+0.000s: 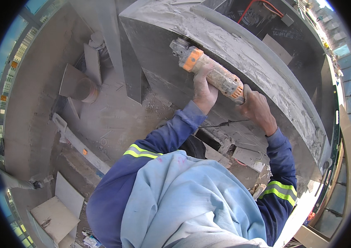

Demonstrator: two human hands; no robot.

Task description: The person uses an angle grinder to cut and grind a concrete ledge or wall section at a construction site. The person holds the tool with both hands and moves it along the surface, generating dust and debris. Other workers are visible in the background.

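Observation:
A dusty orange and grey angle grinder (226, 81) lies across both my hands, its head pointing up and left. My left hand (204, 91) is wrapped round the middle of its body, the thumb along the upper side. At the rear end my right hand (259, 109) closes round the tail of the tool. The grinder's head is held close to the upper edge of a dark grey panel (159, 53); I cannot tell whether it touches. Rough grey mortar (241, 39) covers the ledge just beyond that edge. A dark cord (229, 123) shows below my hands.
A dusty bucket (86, 89) stands at the left beside loose boards (70, 79). A long pale level-like bar (76, 142) lies on the floor. Cut tiles (55, 217) lean at the lower left. Rubble and offcuts (247, 158) lie below the panel. An orange cable (249, 7) runs at the top.

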